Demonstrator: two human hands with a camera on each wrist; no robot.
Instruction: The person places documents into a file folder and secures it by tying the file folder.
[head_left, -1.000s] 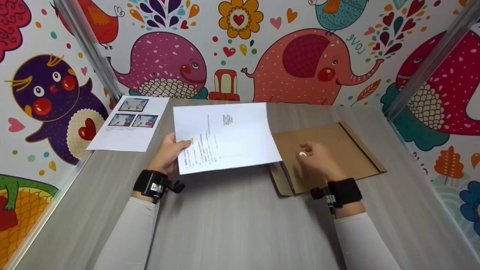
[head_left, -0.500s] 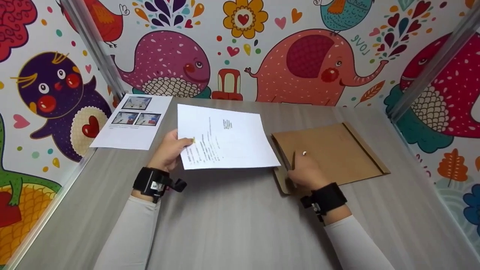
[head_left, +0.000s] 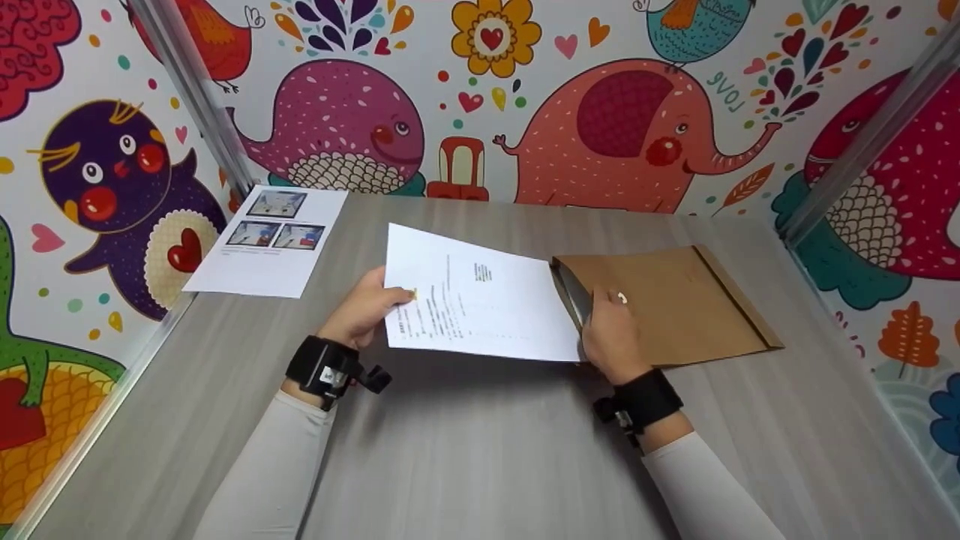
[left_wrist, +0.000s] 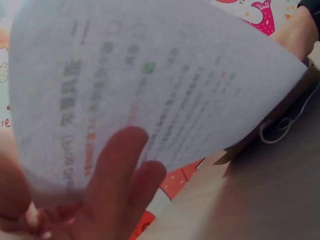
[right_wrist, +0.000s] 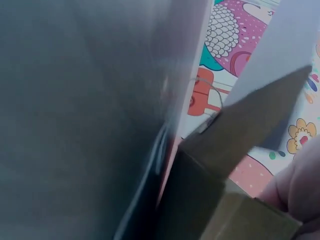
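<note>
My left hand [head_left: 364,309] grips the left edge of white printed paper [head_left: 487,311], thumb on top. In the left wrist view, fingers [left_wrist: 117,160] lie against its underside, where mirrored print shows through. The paper is held above the table, its right edge at the mouth of a brown paper file envelope [head_left: 675,300]. My right hand [head_left: 615,341] holds that envelope at its left, open end. Close up in the right wrist view are the envelope's folded flap [right_wrist: 250,120] and a thin string [right_wrist: 217,92]. How far the paper reaches inside is hidden.
A sheet with several small photos [head_left: 266,244] lies at the back left of the grey wood-grain table [head_left: 480,450]. Patterned wall panels [head_left: 465,105] with cartoon animals rise behind and at both sides, with metal posts [head_left: 191,97] at the corners.
My left hand has brought the paper right and slightly down to the envelope's mouth. My right hand has moved from above the envelope to its open end, which now stands raised and parted.
</note>
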